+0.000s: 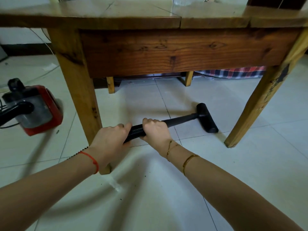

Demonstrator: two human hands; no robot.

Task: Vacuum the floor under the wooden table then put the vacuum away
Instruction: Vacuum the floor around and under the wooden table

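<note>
Both hands grip the black hose: left hand [111, 137] and right hand [155, 129] have fingers wrapped around the hose [135, 131]. Its nozzle [207, 117] rests on the tile floor [166, 197] under the wooden table [166, 52]. The red vacuum [35, 109] sits left.

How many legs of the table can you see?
4: front left leg by the left hand, front right leg, and two short-looking back legs. None seem hidden.

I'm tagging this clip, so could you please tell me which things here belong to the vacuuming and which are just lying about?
Part of the job:
- vacuum wand, held by left hand and right hand
- floor head
- red vacuum body
- wooden table

Just lying about:
- checked cloth
- clear container on the table
</note>
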